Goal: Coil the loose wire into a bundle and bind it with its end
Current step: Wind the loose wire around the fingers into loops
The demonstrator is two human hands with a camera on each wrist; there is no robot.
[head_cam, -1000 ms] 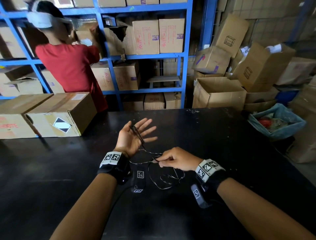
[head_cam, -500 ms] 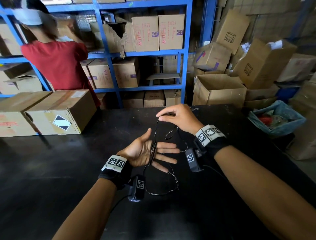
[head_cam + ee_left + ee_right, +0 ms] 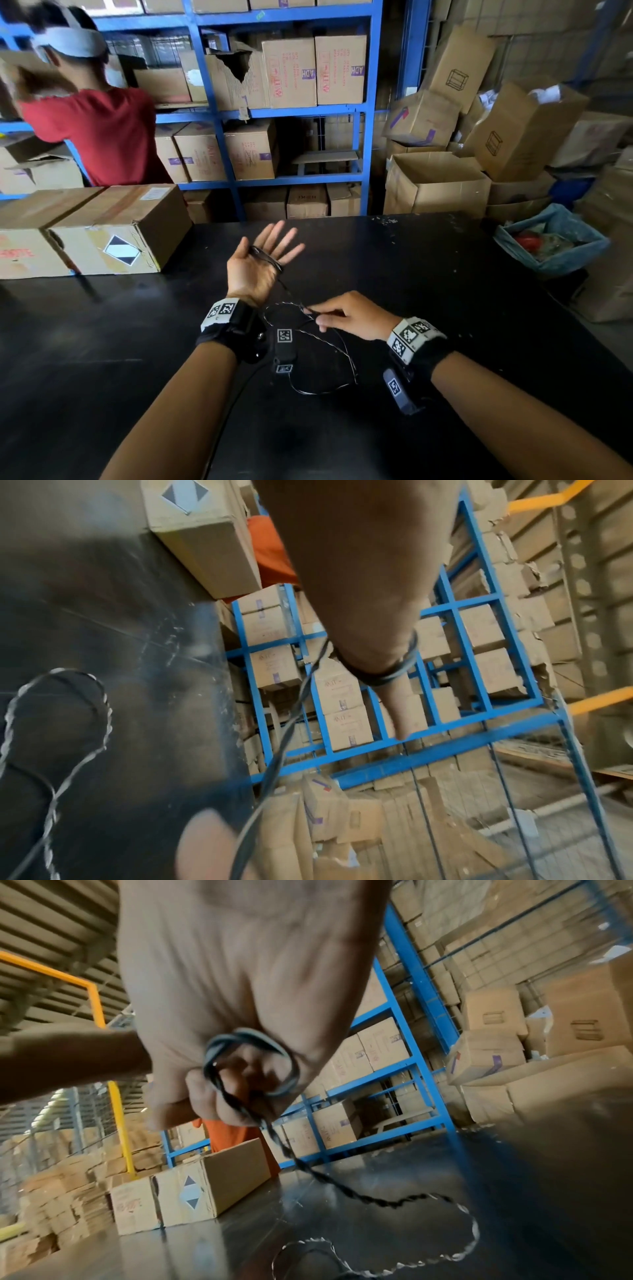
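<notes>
A wide black table [image 3: 445,308] is being shown from above, its glossy top marked with pale scuffs and scratches toward the far edge. Two closed cardboard boxes are being carried on its far left corner, side by side and touching. The nearer box [image 3: 116,226] is being shown with brown tape along its top, a white label, and a black-and-white diamond sticker on its front face. The other box [image 3: 24,246] is being cut off by the left edge; red lettering is being shown on its front. Loose loops of thin twisted wire [image 3: 322,387] are being shown lying on the table near its middle.
</notes>
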